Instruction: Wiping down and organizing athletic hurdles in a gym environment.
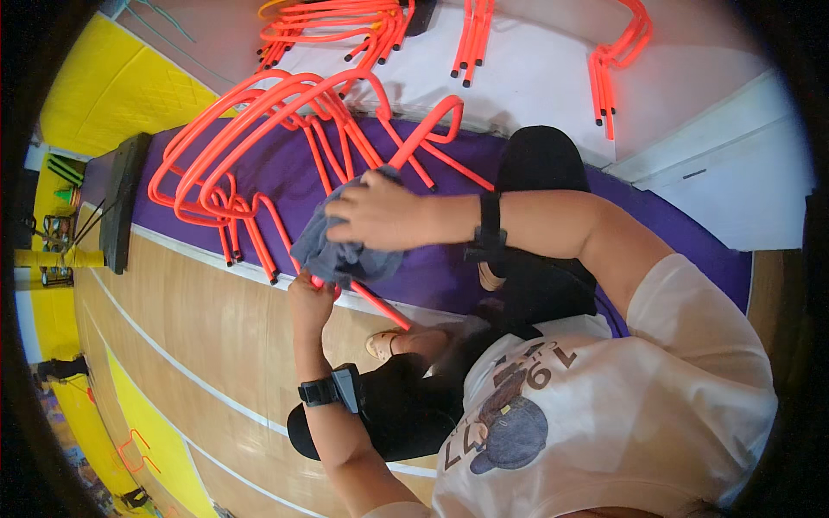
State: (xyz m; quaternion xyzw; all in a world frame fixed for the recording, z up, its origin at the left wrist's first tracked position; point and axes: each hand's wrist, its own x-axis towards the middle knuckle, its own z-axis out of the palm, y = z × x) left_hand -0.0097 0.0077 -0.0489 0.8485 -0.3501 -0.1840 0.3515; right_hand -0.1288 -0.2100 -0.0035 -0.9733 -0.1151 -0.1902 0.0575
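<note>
My left hand [312, 303] is closed around a bend of an orange-red tubular hurdle [418, 144]. My right hand [381, 210] presses a crumpled grey-blue cloth [317, 239] against the same hurdle, just above my left hand. The cloth hides the middle of the frame. One leg of this hurdle points down over the wooden floor, and its other end rises toward the white wall. Beside it, several similar hurdles [227, 139] lean together on a purple mat [447, 226].
More orange-red hurdles [330, 29] stand along the white wall, with smaller groups [473, 42] farther right. A dark bench-like block [124, 201] stands at the mat's left end. My bent legs in black trousers [388, 408] flank the held hurdle. Another hurdle [133, 453] lies far off on the floor.
</note>
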